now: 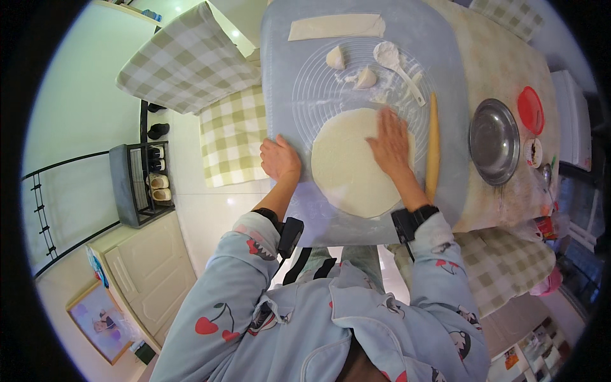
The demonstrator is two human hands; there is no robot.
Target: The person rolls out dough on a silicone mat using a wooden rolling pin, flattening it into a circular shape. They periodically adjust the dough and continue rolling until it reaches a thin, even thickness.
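Note:
A large round sheet of rolled dough (353, 167) lies on a grey-blue silicone mat (305, 229) printed with circles. My right hand (392, 143) rests flat, palm down, on the sheet's right part, holding nothing. At the mat's left edge is my left hand (280, 160), its fingers curled at the border; whether it grips the edge is unclear. Right of the dough lies a wooden rolling pin (432, 148). Beyond the sheet are two dough pieces, one (335, 58) farther left and another (366, 78) nearer, with a flour-covered spoon (389, 56).
A flat dough strip (336, 26) lies at the mat's far end. On the table's right stand a metal bowl (494, 143), a red plastic container (531, 111) and a small cup (533, 153). A chair with a checked cover (234, 138) stands left of the table.

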